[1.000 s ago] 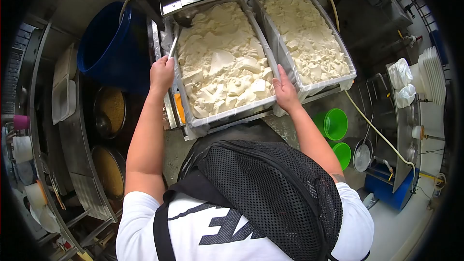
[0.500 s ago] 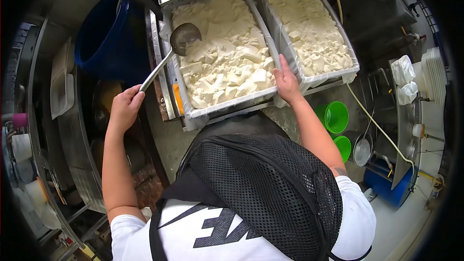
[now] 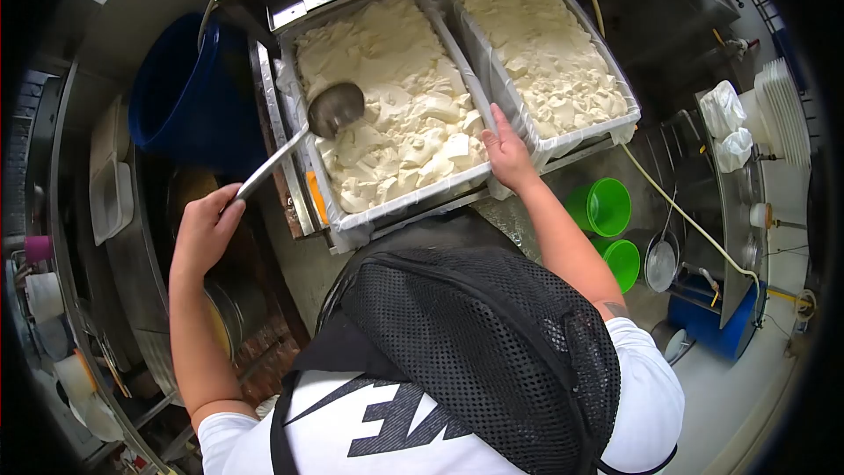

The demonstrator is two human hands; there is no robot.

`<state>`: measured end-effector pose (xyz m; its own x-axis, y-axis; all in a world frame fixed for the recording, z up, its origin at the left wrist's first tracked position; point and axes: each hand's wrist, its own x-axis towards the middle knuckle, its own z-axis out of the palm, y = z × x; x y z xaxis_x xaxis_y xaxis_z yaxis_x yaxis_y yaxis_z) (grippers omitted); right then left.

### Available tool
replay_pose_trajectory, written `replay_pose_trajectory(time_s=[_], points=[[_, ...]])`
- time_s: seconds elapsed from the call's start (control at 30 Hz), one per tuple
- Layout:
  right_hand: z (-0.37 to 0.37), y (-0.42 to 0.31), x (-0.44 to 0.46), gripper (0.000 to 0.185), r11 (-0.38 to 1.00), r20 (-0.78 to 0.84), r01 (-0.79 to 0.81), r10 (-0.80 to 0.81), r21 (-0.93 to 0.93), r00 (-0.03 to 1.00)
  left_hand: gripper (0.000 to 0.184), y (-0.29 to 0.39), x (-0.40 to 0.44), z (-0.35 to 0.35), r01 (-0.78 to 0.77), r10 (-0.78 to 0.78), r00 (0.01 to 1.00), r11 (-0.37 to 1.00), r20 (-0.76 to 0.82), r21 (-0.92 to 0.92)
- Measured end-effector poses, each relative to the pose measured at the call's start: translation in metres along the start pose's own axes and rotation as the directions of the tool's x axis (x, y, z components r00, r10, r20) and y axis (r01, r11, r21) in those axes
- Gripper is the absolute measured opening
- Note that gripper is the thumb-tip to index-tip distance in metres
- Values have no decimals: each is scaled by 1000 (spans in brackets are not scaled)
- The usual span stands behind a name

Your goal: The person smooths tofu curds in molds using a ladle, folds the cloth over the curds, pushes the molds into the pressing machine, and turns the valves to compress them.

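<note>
My left hand (image 3: 204, 227) is closed around the end of the long handle of a metal ladle (image 3: 336, 111). The ladle's bowl rests at the surface of the soft white curd (image 3: 413, 127), which looks like tofu, near the left side of a cloth-lined tray (image 3: 413, 208). Smooth curd fills the tray's far end, and broken chunks lie at the near end. Against the right rim of this tray, by its near corner, lies my right hand (image 3: 510, 154), with fingers stretched out and the thumb apart.
A second lined tray (image 3: 587, 134) of white curd (image 3: 536, 44) stands close on the right. To the left is a large blue barrel (image 3: 189, 92). Green buckets (image 3: 607, 205) and a strainer (image 3: 661, 264) are at lower right, near a pale hose (image 3: 690, 218).
My left hand has drawn back toward me, bringing the ladle's bowl nearer along the curd. My right hand stays at the tray's rim. The whole view has shifted slightly.
</note>
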<state>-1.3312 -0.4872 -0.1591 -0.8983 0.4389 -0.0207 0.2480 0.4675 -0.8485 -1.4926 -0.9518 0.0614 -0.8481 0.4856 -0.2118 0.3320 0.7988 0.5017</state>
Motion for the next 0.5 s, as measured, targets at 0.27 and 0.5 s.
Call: replay_pose_trajectory(time_s=[0.27,0.5], points=[[0,-4,0,64,1000,-11,9,-9,-5,1000,34,-12,131,114,-37,-50,928,973,-369,-226],[2,1,0,63,999,-21,33,-34,-29,999,34,30,214,164,-62,-14,892,986,-451,-154]])
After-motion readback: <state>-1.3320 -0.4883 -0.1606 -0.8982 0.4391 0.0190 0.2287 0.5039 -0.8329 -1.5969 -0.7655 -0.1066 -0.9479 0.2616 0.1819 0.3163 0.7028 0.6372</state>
